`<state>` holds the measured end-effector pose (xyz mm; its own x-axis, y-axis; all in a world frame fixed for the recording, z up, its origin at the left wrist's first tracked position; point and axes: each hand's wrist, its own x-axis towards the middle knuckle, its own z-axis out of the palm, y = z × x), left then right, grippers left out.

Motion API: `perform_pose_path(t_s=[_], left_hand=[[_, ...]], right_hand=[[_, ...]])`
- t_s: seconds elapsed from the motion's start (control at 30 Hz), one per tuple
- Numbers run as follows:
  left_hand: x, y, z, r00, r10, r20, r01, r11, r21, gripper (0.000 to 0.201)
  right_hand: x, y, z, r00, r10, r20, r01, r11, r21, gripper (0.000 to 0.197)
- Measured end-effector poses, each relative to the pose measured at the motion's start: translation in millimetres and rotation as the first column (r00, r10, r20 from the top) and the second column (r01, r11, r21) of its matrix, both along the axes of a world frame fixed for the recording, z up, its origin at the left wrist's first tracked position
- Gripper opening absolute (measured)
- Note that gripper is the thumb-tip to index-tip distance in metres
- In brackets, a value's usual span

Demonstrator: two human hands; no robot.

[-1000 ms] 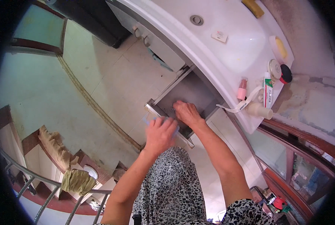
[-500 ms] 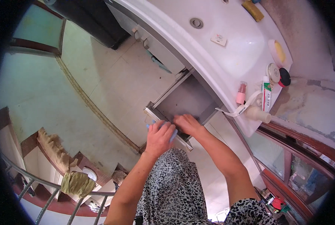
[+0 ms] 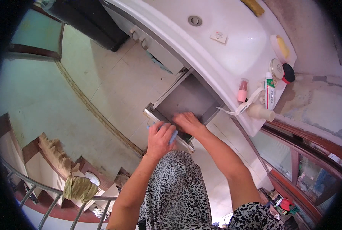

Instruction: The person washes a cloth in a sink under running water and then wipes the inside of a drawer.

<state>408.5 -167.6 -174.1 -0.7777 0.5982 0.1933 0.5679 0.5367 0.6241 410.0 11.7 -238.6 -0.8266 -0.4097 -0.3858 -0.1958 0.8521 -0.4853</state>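
Observation:
A grey-lined drawer (image 3: 190,92) is pulled out from under the white sink. My left hand (image 3: 160,142) is closed round a light blue cloth (image 3: 173,137) at the drawer's front panel (image 3: 152,115). Part of the cloth shows beside and beyond the fingers. My right hand (image 3: 187,122) reaches into the drawer near its front right part, its fingers bent down toward the bottom. Whatever those fingertips may hold is hidden under the hand. A few small dark specks lie on the drawer's bottom.
Along the rim of the white sink (image 3: 201,50) stand a pink bottle (image 3: 242,91), a toothpaste tube (image 3: 269,92), a beige tube (image 3: 261,112), round compacts (image 3: 277,69) and a soap dish (image 3: 280,48). A metal railing (image 3: 52,207) with an olive cloth (image 3: 80,188) curves at lower left.
My right hand has shifted slightly left inside the drawer. The left hand stays at the front panel with the blue cloth. The whole view has moved a little.

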Motion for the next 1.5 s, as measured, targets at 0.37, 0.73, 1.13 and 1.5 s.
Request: perform_pose_path(t_s=[0.37,0.73,1.13,1.5], left_hand=[[2.5,2.7,4.9,1.000,0.024,-0.020,-0.024,1.000,-0.008,0.042],[3.7,1.9,2.1,0.999,0.034,-0.014,-0.035,0.999,-0.023,0.045],[5.2,3.1,-0.2,0.999,0.033,-0.007,-0.033,0.999,-0.006,0.044],[5.9,2.8,-0.6,0.999,0.037,0.006,-0.037,0.999,-0.002,0.044]], right_hand=[[14.7,5.3,-9.4,0.966,-0.078,-0.248,0.059,0.995,-0.081,0.017],[-1.1,-12.9,2.0,0.951,-0.297,-0.085,0.308,0.935,0.179,0.012],[3.6,-14.3,-11.7,0.944,-0.226,-0.239,0.279,0.935,0.217,0.013],[-2.8,-22.0,-13.8,0.910,-0.348,-0.225,0.389,0.905,0.172,0.013]])
